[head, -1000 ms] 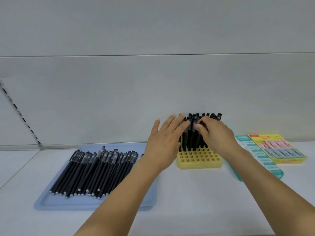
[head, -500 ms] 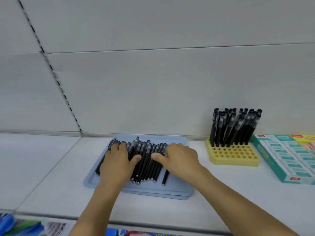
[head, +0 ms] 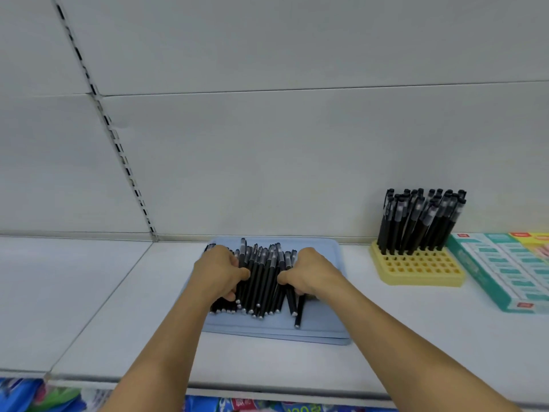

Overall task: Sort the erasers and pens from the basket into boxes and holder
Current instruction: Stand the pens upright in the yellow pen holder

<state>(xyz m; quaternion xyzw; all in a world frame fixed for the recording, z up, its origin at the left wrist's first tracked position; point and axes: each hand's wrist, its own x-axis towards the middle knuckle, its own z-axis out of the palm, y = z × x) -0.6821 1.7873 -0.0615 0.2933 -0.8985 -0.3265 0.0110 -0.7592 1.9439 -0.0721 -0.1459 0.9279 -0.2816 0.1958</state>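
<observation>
I saw my left hand [head: 221,270] and right hand [head: 309,270] curled around the loose black pens [head: 261,278] between them on the blue tray [head: 326,325], apparently bunching them for the yellow holder [head: 416,267] beyond my right hand.

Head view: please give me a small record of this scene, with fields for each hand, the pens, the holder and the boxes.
left hand: grips the bunch of pens from its left side
right hand: grips the same bunch from its right side
loose black pens: gathered on the blue tray
yellow pen holder: back rows filled with upright pens, front holes empty
teal eraser box: right of the holder
</observation>
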